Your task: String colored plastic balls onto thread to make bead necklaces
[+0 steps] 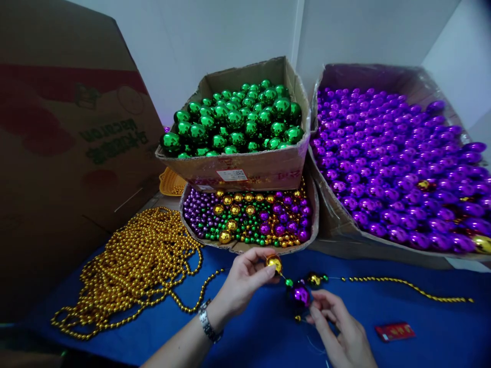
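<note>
A shiny gold ball (273, 262) is pinched between the thumb and fingers of my left hand (249, 276), which wears a metal watch at the wrist. From that ball a thin thread leads to a small green bead (289, 282) and a large purple ball (299, 295). My right hand (337, 322) has its thumb and fingertips closed on the thread at the purple ball's right side; the exact grip is partly hidden. A small gold bead (297, 318) hangs just below. Behind the purple ball lies another gold ball (314, 279) with a green bead beside it.
Gold bead strands (134, 260) are heaped at left on the blue tabletop (264, 332). A carton of green balls (233, 120) stands above a box of mixed beads (249, 217). Purple balls (391, 158) fill the right carton. A red packet (395, 331) lies front right.
</note>
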{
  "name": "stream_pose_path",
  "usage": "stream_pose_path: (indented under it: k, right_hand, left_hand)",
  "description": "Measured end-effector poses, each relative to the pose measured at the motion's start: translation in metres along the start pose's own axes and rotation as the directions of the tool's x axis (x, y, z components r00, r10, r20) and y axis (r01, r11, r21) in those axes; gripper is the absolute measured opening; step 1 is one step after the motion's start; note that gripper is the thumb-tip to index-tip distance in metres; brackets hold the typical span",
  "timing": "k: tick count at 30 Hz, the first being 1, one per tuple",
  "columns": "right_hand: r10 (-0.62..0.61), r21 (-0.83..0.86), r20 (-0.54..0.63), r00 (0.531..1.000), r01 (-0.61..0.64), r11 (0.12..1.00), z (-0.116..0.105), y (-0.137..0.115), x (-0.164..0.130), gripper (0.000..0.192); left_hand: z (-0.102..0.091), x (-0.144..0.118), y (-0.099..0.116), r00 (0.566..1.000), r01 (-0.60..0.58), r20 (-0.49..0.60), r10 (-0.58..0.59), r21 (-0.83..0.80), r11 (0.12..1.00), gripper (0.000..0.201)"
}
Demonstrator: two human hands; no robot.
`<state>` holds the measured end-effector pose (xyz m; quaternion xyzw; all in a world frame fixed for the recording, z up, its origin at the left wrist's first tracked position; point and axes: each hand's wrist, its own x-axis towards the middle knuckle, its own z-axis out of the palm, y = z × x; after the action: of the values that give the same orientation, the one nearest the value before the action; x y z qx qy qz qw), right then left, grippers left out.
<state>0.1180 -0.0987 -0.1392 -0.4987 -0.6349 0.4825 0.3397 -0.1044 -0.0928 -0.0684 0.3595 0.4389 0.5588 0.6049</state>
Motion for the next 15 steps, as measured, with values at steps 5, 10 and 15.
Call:
stream_pose_path:
  k: [5,10,15]
  right_hand:
    - [0.061,0.144,-0.056,0.997,-0.052,0.988,0.010,-0.008,0.002,0.036]
    - [0.165,0.425,-0.122,0.979,-0.099,0.900,0.018,-0.015,0.003,0.038]
    - [0.182,0.462,-0.144,0.973,-0.097,0.882,0.015,-0.019,0.002,0.039]
  left_hand:
    - [0.003,-0.003,0.001,0.999,-0.017,0.052,0.010,0.135,0.991,0.037]
    - [-0.007,0.001,0.018,0.989,-0.105,0.131,0.073,0.253,0.962,0.040]
    - [-0.038,0.037,0.039,0.951,-0.225,0.096,0.294,0.866,0.446,0.029]
